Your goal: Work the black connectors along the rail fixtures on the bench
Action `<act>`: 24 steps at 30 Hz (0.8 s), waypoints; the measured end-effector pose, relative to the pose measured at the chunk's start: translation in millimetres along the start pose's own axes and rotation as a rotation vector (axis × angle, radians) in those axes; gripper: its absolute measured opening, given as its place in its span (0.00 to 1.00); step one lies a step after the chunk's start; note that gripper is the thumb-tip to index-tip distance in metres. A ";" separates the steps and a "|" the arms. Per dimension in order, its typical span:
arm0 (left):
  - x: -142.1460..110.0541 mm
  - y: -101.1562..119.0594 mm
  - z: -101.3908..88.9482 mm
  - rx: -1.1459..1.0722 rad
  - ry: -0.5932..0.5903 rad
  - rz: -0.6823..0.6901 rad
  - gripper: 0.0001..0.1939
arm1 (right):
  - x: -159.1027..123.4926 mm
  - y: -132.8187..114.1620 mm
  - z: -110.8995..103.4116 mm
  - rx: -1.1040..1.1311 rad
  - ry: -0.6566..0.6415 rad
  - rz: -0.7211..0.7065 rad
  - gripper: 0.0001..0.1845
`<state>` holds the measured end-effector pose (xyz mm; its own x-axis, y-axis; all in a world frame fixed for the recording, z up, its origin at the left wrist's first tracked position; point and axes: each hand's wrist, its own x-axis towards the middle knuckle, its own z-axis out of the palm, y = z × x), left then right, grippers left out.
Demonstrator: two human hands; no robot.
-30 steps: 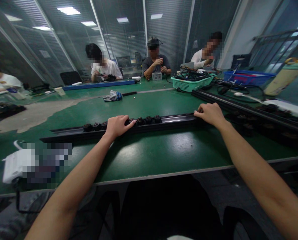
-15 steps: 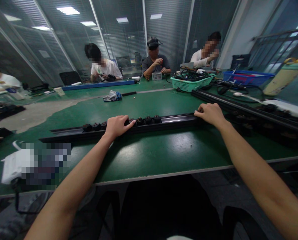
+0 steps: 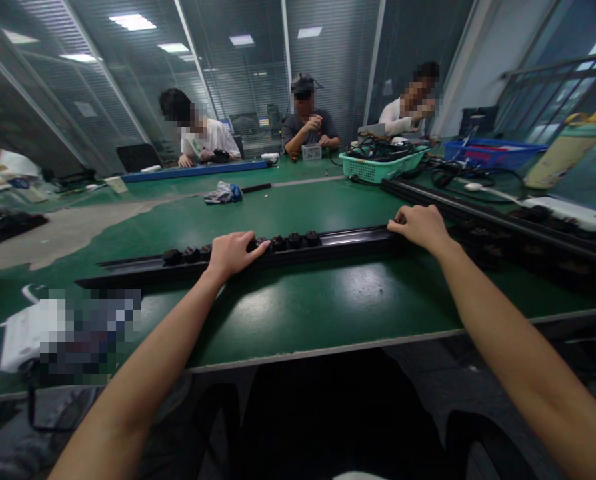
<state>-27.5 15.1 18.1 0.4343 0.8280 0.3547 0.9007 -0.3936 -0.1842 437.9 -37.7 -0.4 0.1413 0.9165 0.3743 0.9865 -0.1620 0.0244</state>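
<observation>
Both hands on the rail as the work in hand: left hand [image 3: 233,255] lying across a long black aluminium rail [image 3: 358,236], fingers [image 3: 257,248] reaching over a row of small dark knobbed parts [image 3: 294,241] seated along it. Right hand [image 3: 418,227] farther along the same rail, on a bare stretch, fingertips [image 3: 395,223] curled over its far edge. Neither hand wide open; both loosely curved, with grip or mere rest impossible to tell from this view.

Rail flat on a green bench mat [image 3: 308,300], parallel to the near edge and well back from it. Any shift of the rail calling for an even, two-handed hold, with care for the parts along its top.

Close on the right, a second black rail [image 3: 478,212], angled toward the right hand and a likely obstruction to a sideways swing. Beyond, a teal plastic basket [image 3: 378,170] heaped with black cables. Across the bench, a seated co-worker [image 3: 308,127] with both hands occupied, well apart.
</observation>
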 end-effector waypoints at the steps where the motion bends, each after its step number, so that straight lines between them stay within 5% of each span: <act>1: -0.1 0.2 -0.3 0.002 -0.001 -0.001 0.36 | 0.2 0.6 0.3 0.001 -0.002 0.002 0.20; 24: 0.1 0.5 -0.7 -0.017 -0.006 -0.006 0.35 | -0.8 4.4 -3.1 0.016 -0.033 0.088 0.19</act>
<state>-27.1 14.7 18.7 0.4292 0.8325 0.3503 0.9032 -0.3957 -0.1662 441.9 -40.2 2.3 0.2300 0.9106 0.3433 0.9712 -0.2371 -0.0219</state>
